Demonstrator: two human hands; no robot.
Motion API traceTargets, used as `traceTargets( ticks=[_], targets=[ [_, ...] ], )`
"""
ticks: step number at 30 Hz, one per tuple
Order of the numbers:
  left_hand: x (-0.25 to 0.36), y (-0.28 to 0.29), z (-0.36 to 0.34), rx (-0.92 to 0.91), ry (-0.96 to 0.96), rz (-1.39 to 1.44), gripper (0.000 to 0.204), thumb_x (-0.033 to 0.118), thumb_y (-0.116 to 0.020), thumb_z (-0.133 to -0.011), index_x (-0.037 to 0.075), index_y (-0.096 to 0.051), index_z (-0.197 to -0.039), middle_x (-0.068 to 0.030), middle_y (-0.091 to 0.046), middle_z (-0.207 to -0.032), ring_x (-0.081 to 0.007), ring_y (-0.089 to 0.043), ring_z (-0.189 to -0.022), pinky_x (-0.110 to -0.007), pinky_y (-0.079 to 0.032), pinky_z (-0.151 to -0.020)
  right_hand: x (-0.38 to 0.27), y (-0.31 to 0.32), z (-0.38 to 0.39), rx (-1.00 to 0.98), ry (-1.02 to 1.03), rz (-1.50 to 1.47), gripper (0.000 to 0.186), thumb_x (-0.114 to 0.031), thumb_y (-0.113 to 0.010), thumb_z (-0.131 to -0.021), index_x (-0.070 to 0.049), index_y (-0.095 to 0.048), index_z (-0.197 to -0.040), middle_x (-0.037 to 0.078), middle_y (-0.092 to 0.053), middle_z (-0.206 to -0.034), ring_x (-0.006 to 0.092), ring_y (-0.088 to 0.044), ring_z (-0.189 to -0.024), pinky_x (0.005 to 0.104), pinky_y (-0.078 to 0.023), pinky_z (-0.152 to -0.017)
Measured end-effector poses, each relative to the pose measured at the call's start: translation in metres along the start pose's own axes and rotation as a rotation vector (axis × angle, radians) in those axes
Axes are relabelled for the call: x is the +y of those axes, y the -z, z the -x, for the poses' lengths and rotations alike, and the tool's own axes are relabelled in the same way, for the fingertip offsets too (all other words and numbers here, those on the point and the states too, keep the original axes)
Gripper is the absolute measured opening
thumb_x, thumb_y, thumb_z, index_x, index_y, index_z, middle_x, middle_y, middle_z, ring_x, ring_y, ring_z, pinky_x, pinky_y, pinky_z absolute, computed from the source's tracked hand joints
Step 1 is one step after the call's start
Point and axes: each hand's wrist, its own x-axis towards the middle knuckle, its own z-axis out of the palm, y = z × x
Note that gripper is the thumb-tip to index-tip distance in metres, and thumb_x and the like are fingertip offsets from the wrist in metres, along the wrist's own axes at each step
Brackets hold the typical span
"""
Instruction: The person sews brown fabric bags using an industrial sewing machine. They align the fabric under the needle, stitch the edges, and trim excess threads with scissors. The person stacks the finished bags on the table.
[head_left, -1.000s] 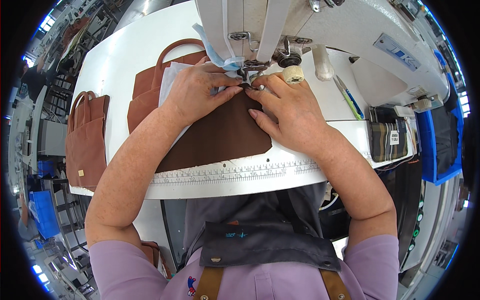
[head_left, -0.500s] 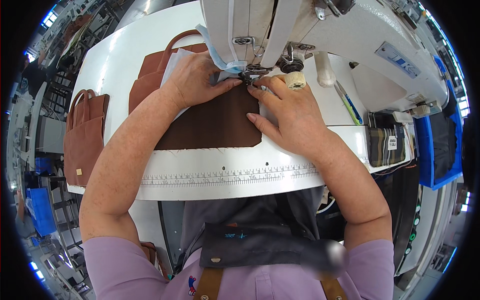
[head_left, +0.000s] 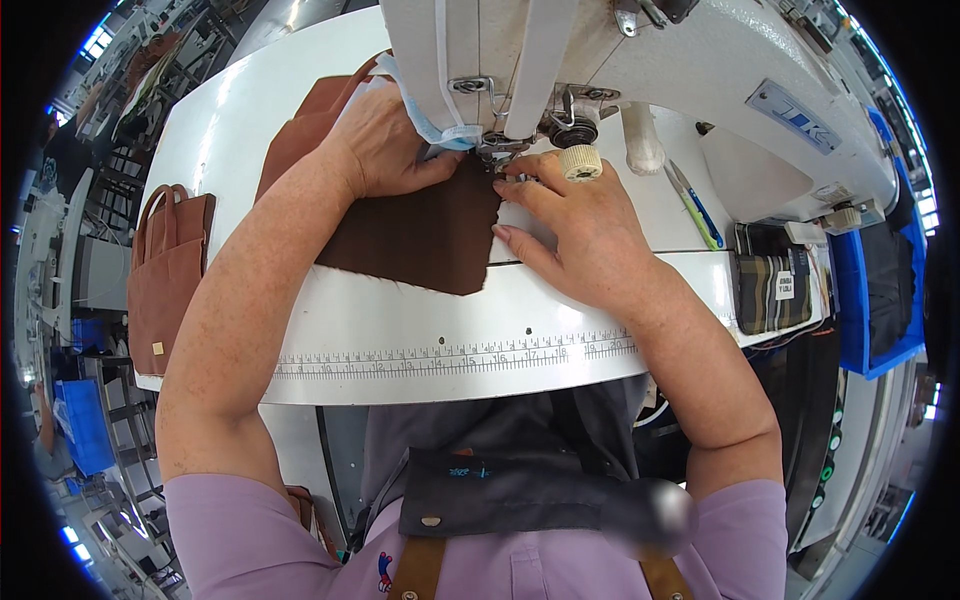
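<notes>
A dark brown fabric piece [head_left: 405, 240] lies under the presser foot [head_left: 496, 150] of a white sewing machine [head_left: 700, 60]. My left hand [head_left: 390, 145] grips its upper left part just left of the foot, thumb on top, fingers partly hidden behind a light blue strip [head_left: 405, 95]. My right hand [head_left: 575, 230] is right of the foot, curled fingertips holding the fabric's right edge, thumb lying apart lower down. A lighter brown bag piece [head_left: 290, 150] with a handle lies beneath, at the left.
A brown handbag [head_left: 165, 285] lies on the left of the white table [head_left: 460, 370]. Scissors [head_left: 700, 205], a striped pouch [head_left: 765, 290] and a blue bin [head_left: 860, 330] are at the right. A printed ruler runs along the front edge.
The dark fabric has shifted up and away from the table's front edge, turning slightly. My left hand has moved up and left; my right hand's fingertips have shifted slightly.
</notes>
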Motion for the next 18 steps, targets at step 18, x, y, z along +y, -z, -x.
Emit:
traceTargets(
  ticks=[18],
  targets=[
    [0.078, 0.037, 0.021, 0.003, 0.405, 0.236, 0.025, 0.018, -0.074, -0.082, 0.007, -0.074, -0.105, -0.0110, -0.070, -0.110, -0.0276, -0.066, -0.103, -0.037, -0.052, -0.090, 0.005, -0.002, -0.002, -0.003, -0.013, -0.066, 0.029, -0.025, -0.075, -0.081, -0.006, -0.072, -0.103, 0.010, -0.060, -0.092, 0.0269, -0.057, -0.092, 0.0400, -0.049, -0.074]
  ],
)
